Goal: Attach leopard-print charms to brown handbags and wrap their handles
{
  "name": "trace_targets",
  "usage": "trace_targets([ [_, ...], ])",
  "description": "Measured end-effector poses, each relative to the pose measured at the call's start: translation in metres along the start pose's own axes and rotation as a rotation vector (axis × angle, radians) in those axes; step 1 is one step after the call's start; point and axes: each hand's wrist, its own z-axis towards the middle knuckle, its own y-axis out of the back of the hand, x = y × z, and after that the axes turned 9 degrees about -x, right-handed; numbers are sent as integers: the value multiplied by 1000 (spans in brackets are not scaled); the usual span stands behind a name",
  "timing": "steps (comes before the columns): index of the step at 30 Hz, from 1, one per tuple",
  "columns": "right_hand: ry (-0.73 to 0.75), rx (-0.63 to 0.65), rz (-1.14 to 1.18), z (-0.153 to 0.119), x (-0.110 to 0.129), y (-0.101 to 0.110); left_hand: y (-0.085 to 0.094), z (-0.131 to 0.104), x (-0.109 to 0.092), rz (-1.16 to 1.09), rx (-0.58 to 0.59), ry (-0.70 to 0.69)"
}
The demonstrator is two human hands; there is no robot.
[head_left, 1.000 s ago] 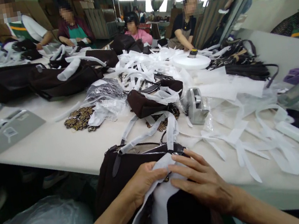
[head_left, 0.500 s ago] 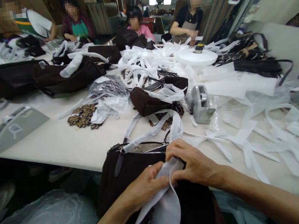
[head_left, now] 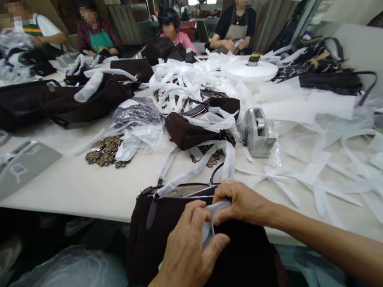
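A: In the head view, what is hard to see?
B: The left hand [head_left: 190,246] covers much of the white strip [head_left: 207,229], so its lower part is hidden. What lies under this strip, I cannot tell. The right hand [head_left: 240,206] covers the right part of the bag's upper edge. Both forearms are cut by the picture's border.
A: And how are the hands?
B: The right one pinches the strip between thumb and fingers. The left one has its thumb spread apart from the bent fingers, beside the strip; whether it grips, I cannot tell.
A: Where is the bag [head_left: 157,247], and how does it lie?
B: It is in front of the person, at the near edge of the table [head_left: 111,191]. Its long axis goes from left to right, and its zipped opening is at the top, toward the table.
A: Its look?
B: Dark brown, with a silver zipper [head_left: 202,196] and a strap [head_left: 195,167] wrapped in white.
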Motion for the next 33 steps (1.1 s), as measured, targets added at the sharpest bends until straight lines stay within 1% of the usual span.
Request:
trace_targets([
  [4,-19,-24,24,0,-1,-2,-7,1,-2,261,42,-24],
  [6,-6,-26,38,-1,-2,-1,-9,4,0,266,34,-21],
  [7,16,-15,55,-1,-3,0,-9,6,2,220,31,-2],
  [9,85,21,115,-1,-7,3,-7,11,4,57,39,78],
  [11,150,59,175,-1,-11,6,-3,15,6,-113,77,180],
  [13,175,71,205,0,-15,8,-2,19,8,-206,101,245],
  [17,184,35,187,0,-21,6,-4,24,10,-299,52,307],
  [18,196,25,174,0,-22,4,-5,25,11,-335,66,325],
  [20,236,4,138,-1,-22,1,-5,27,11,-399,134,335],
  [22,292,-21,77,-3,-20,-1,-4,29,11,-412,201,327],
  [24,372,-39,-4,-6,-14,2,-4,30,11,-396,220,329],
  [26,456,-63,-76,-11,-6,10,-5,31,14,-388,218,344],
  [28,492,-152,-105,-16,-1,26,-8,32,18,-417,227,358],
  [29,465,-246,-104,-18,-3,38,-9,32,21,-436,240,372],
  [30,390,-371,-97,-19,-7,50,-11,32,24,-456,251,386],
  [31,273,-514,-86,-18,-16,65,-12,32,27,-473,260,395],
  [32,116,-674,-69,-16,-28,80,-14,32,30,-487,265,401],
  [33,-76,-804,-58,-12,-43,95,-15,32,33,-502,266,400],
])
